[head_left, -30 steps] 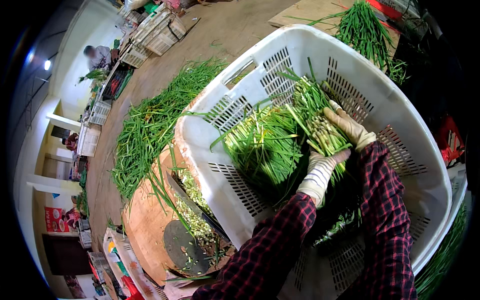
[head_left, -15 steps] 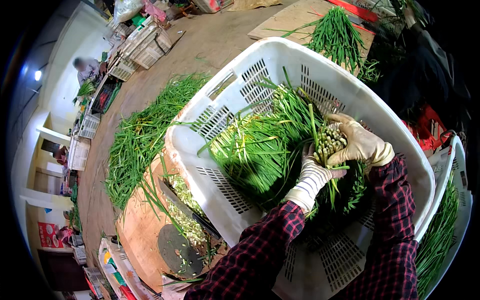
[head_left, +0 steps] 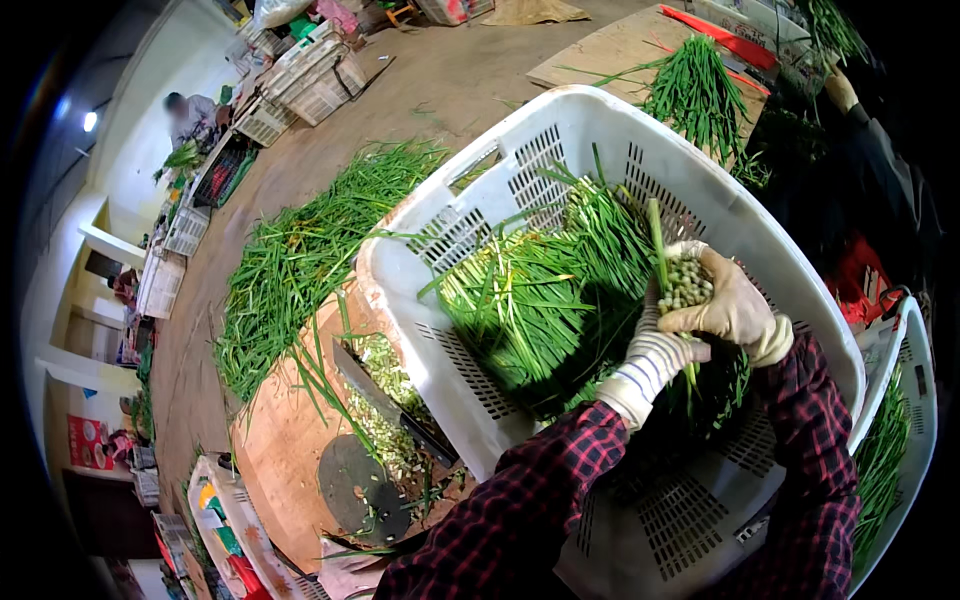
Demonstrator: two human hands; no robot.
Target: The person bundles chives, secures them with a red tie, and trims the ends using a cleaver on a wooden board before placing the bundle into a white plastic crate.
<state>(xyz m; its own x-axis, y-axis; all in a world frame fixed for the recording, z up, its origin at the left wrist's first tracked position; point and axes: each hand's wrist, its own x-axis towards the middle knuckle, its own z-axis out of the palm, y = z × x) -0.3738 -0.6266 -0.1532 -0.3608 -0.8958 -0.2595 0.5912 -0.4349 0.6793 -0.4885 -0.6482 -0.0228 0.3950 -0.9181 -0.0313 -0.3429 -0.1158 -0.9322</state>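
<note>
My left hand (head_left: 645, 368) and right hand (head_left: 732, 305) grip one green bundle (head_left: 686, 284), pale ends up, within the white crate (head_left: 395, 285), where other bunches (head_left: 520, 300) already lie, while loose greens (head_left: 300, 270) outside remain ungathered.

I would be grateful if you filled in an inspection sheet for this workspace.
Surface: wooden worktop, holding a knife.
Job's things: bunch of stalks, pale ends upward, above other green bundles inside a white crate.
Clutter: chopped trimmings by the knife; heap of loose greens beyond the worktop.
Grippers: gloved left hand and gloved right hand, both closed around the bunch.
Cables: nothing seen.
Surroundings: pale crates and a person at upper left.
</note>
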